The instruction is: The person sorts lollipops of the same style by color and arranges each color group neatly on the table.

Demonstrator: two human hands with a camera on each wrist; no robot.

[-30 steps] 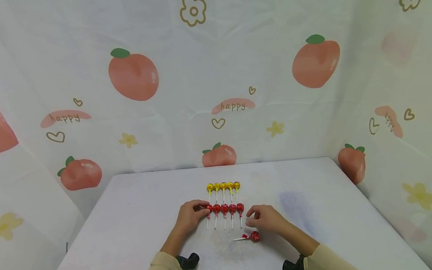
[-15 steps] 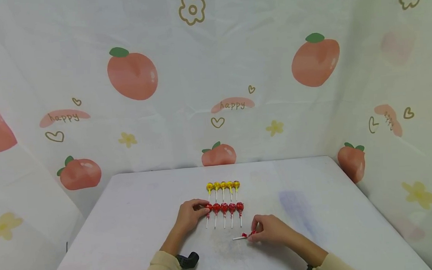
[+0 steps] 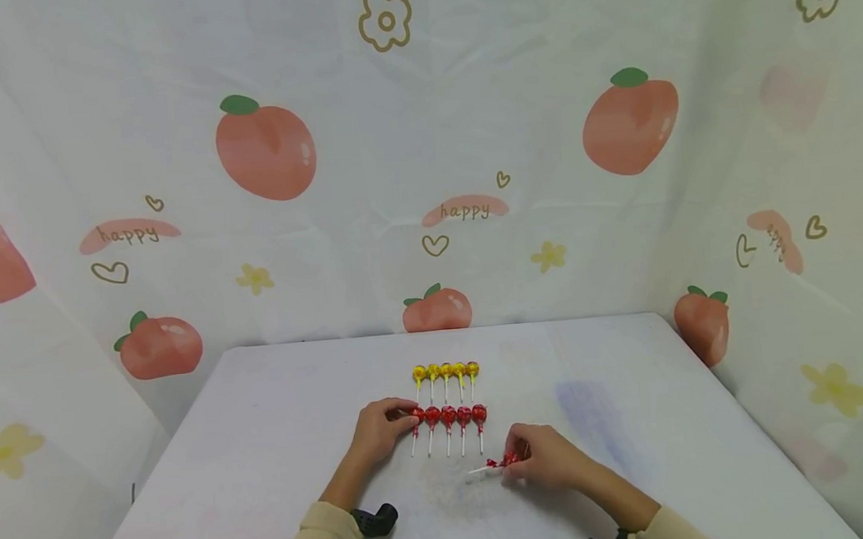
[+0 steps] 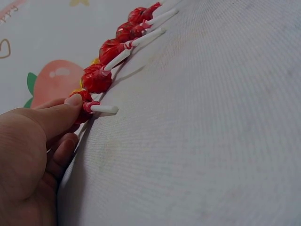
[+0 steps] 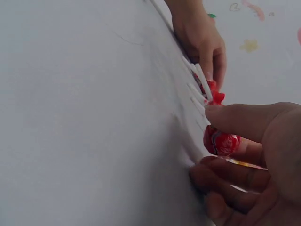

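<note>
My left hand [image 3: 378,430] rests at the left end of a row of red-wrapped lollipops [image 3: 448,416], thumb and fingers pinching the end lollipop [image 4: 90,106] by its head; its white stick points toward me. Nearer to me and to the right, my right hand [image 3: 545,455] grips a separate red lollipop [image 5: 221,142] at its wrapped head, between thumb and fingers. That one's white stick sticks out to the left, low over the table. The fingers partly hide both heads.
Behind the red row lies a row of yellow-wrapped lollipops [image 3: 447,371], sticks also toward me. All lie on a white table [image 3: 264,448]. A white curtain [image 3: 362,141] printed with peaches hangs behind and beside it.
My right hand has come down from beside the red row to the lone lollipop, taken hold of its head and shifted it slightly. My left hand has stayed in place.
</note>
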